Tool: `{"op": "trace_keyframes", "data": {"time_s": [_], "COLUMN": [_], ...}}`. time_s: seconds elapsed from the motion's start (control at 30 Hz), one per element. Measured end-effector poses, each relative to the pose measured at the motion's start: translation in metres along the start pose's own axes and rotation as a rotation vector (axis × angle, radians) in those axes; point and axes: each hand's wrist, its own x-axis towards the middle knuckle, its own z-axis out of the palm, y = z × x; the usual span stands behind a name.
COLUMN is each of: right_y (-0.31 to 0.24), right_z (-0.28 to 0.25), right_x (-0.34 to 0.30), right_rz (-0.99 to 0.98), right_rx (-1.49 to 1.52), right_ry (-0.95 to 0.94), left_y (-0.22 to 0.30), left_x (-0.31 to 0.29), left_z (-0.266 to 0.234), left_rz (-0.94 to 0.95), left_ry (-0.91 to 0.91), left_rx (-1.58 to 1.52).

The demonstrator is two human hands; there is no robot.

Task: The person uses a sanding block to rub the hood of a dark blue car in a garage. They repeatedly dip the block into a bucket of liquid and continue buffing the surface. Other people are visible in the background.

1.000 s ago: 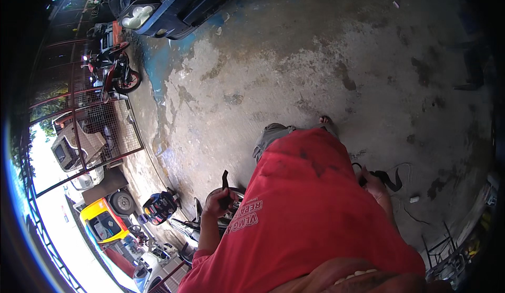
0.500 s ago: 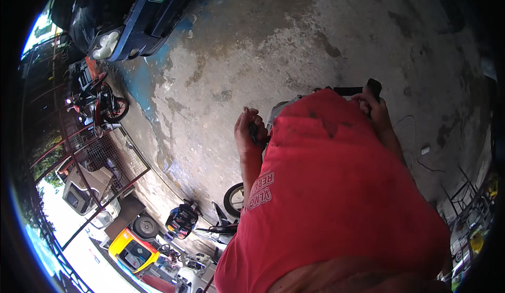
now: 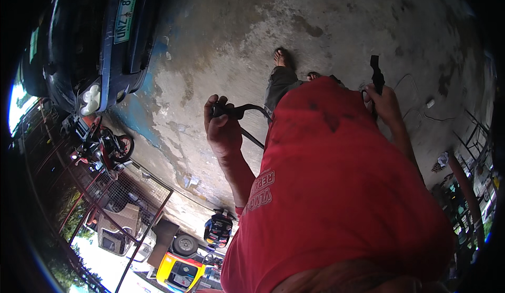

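My left hand (image 3: 224,129) is raised to the left of my red shirt (image 3: 336,188). Its fingers and thumb are closed on a thick black end piece of a black strap (image 3: 251,107), which curves back toward my waist. On the other side, my right hand (image 3: 384,105) is closed beside my right hip. A black strap end (image 3: 375,71) sticks out above its fist; whether both ends belong to one strap is hidden by the shirt. Below the hem show a dark trouser leg (image 3: 280,84) and bare toes (image 3: 279,56) on the concrete.
A dark blue car (image 3: 108,56) stands at the upper left, with a red and black motorcycle (image 3: 108,148) nearby. Past a mesh fence (image 3: 129,180) is a yellow and red vehicle (image 3: 179,272). Thin cord (image 3: 439,118) lies on the stained floor (image 3: 221,46); metal frames (image 3: 473,135) are at the right.
My left hand has moved outward to the left, drawing the black strap into view. The strap end in my right hand now points up higher. The view has shifted, and my feet now show.
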Motion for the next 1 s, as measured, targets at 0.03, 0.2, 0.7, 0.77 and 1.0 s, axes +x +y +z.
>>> {"op": "trace_keyframes", "data": {"time_s": [0.03,0.2,0.7,0.77,1.0], "right_y": [-0.006,-0.054,-0.116,-0.117,-0.179], "right_z": [0.005,0.022,0.005,-0.035,-0.162], "right_x": [0.003,0.027,0.161,0.178,0.223], "right_rz": [0.03,0.121,-0.067,-0.8,-0.324], "right_rx": [0.187,0.385,0.822,-0.122,0.25], "right_ry": [0.022,-0.048,-0.121,0.214,-0.073], "left_y": [-0.003,0.012,-0.065,-0.104,-0.165], "left_x": [0.017,0.103,0.269,0.271,0.323], "left_z": [0.015,0.072,0.181,0.217,0.31], "left_rz": [0.009,-0.401,-0.09,-0.421,0.111], "left_ry": [-0.089,-0.326,-0.516,-0.585,-0.557], "left_rx": [0.084,0.4,0.818,0.448,0.744]}}
